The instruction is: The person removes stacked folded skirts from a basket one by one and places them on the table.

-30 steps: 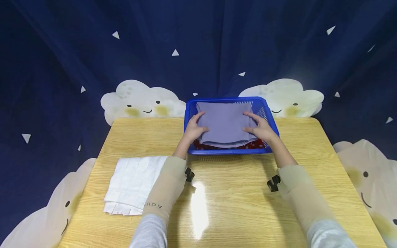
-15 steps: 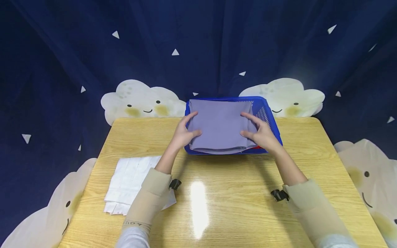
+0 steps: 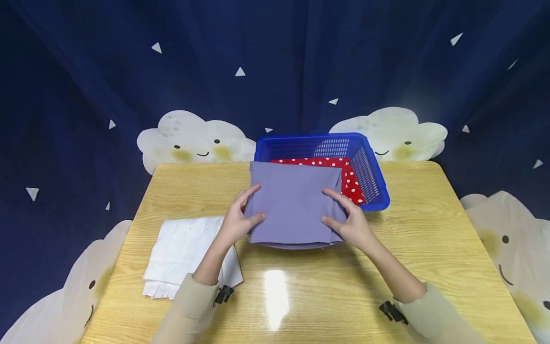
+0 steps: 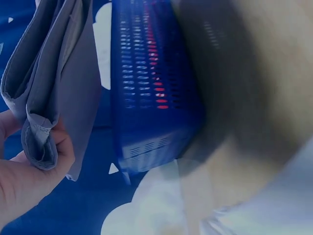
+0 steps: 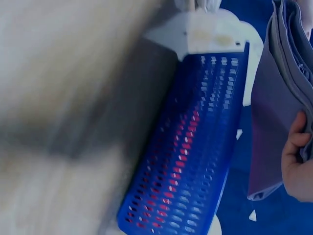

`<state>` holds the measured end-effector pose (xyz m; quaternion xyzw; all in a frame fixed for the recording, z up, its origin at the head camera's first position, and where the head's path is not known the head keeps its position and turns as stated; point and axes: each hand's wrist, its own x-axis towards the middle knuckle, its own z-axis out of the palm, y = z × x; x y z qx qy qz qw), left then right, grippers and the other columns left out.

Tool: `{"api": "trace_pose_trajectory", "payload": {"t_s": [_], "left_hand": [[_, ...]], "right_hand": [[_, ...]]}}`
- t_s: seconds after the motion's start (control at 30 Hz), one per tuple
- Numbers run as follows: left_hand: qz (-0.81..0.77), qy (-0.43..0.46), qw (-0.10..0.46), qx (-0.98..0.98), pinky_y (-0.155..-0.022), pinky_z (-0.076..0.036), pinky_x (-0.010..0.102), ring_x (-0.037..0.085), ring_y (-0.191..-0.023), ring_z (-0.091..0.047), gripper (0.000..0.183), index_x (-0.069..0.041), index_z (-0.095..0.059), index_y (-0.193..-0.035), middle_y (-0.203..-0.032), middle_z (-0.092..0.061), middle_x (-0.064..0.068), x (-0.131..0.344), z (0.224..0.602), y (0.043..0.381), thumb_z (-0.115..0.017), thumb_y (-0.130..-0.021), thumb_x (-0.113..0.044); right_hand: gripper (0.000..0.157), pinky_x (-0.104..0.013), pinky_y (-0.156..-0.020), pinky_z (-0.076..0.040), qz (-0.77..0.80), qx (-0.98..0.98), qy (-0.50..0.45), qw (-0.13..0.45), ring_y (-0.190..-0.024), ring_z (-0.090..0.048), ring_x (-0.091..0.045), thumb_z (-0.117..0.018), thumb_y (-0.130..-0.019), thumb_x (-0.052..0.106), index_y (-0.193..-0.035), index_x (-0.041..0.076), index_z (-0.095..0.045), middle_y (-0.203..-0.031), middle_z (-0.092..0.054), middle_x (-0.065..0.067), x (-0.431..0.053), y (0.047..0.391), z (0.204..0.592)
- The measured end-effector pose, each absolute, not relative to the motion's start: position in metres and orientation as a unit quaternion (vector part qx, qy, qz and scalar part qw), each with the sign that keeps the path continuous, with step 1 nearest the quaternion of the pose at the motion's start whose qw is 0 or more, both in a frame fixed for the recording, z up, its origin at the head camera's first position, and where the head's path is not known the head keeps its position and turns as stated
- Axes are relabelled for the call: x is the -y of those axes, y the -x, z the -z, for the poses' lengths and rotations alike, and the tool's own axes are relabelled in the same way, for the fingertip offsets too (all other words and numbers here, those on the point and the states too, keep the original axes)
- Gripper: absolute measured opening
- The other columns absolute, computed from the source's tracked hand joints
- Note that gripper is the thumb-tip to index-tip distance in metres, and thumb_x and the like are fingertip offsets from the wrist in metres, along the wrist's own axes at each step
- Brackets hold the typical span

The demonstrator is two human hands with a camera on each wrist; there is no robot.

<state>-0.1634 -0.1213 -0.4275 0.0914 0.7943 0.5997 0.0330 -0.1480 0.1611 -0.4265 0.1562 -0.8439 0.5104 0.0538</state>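
A folded purple cloth [image 3: 292, 205] is held up between both hands, in front of and partly over the blue basket's near edge. My left hand [image 3: 235, 220] grips its left side, thumb on top; in the left wrist view the fingers curl beneath the layered folds [image 4: 41, 122]. On the opposite side my right hand [image 3: 352, 222] grips the cloth the same way, and the right wrist view shows fingers [image 5: 296, 142] under its edge. Inside the blue plastic basket [image 3: 375, 186] lies a red cloth with white dots [image 3: 352, 184], partly hidden by the purple one.
A folded white cloth [image 3: 180, 253] lies on the left of the wooden table [image 3: 421, 229], partly beneath the left forearm. Behind the table hangs a dark blue curtain [image 3: 275, 62] printed with clouds and triangles.
Both hands have lifted the purple cloth out of the basket and brought it toward the person and slightly left. The red dotted cloth in the basket has come into fuller view.
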Motion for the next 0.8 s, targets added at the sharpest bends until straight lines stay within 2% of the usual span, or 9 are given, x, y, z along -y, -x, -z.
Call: {"api": "trace_pose_trajectory", "payload": {"t_s": [0.2, 0.3, 0.47, 0.7, 0.8], "left_hand": [[-0.597, -0.087, 0.015, -0.798, -0.09, -0.042, 0.048, 0.03, -0.113, -0.044, 0.073, -0.017, -0.045, -0.134, -0.127, -0.044, 0.012, 0.128, 0.437, 0.137, -0.069, -0.07, 0.007], [-0.604, -0.087, 0.011, -0.792, -0.09, -0.042, 0.046, 0.03, -0.11, -0.046, 0.073, -0.017, -0.045, -0.134, -0.124, -0.045, 0.012, 0.132, 0.442, 0.126, -0.069, -0.071, 0.008], [-0.613, -0.089, -0.001, -0.785, -0.092, -0.04, 0.04, 0.025, -0.11, -0.045, 0.072, -0.015, -0.046, -0.134, -0.123, -0.046, 0.011, 0.138, 0.45, 0.108, -0.07, -0.07, 0.01], [-0.613, -0.105, -0.023, -0.782, -0.089, -0.042, 0.028, 0.028, -0.11, -0.044, 0.069, 0.0, -0.044, -0.132, -0.126, -0.044, 0.019, 0.139, 0.448, 0.082, -0.067, -0.068, 0.014], [-0.61, -0.115, -0.035, -0.783, -0.087, -0.043, 0.023, 0.024, -0.108, -0.045, 0.067, 0.003, -0.044, -0.13, -0.125, -0.045, 0.02, 0.14, 0.453, 0.075, -0.067, -0.068, 0.015]], "right_hand": [[0.061, -0.017, -0.1, -0.025, -0.51, 0.841, -0.165, 0.071, -0.121, -0.042, -0.028, -0.072, -0.071, -0.005, -0.127, 0.003, -0.05, -0.128, -0.052, -0.014, -0.148, 0.12, 0.428], [0.06, -0.011, -0.098, -0.024, -0.511, 0.839, -0.167, 0.079, -0.119, -0.043, -0.031, -0.071, -0.07, -0.009, -0.125, -0.001, -0.051, -0.126, -0.053, -0.017, -0.14, 0.106, 0.421], [0.059, -0.009, -0.098, -0.024, -0.505, 0.84, -0.174, 0.095, -0.116, -0.046, -0.031, -0.071, -0.067, -0.011, -0.123, -0.003, -0.052, -0.122, -0.055, -0.017, -0.131, 0.088, 0.423], [0.062, -0.011, -0.098, -0.028, -0.517, 0.83, -0.19, 0.089, -0.12, -0.043, -0.011, -0.072, -0.072, -0.001, -0.129, 0.009, -0.05, -0.126, -0.053, -0.007, -0.135, 0.077, 0.467], [0.06, -0.013, -0.099, -0.028, -0.531, 0.823, -0.188, 0.082, -0.121, -0.041, -0.008, -0.071, -0.075, 0.002, -0.129, 0.01, -0.049, -0.126, -0.052, -0.007, -0.135, 0.07, 0.479]]}}
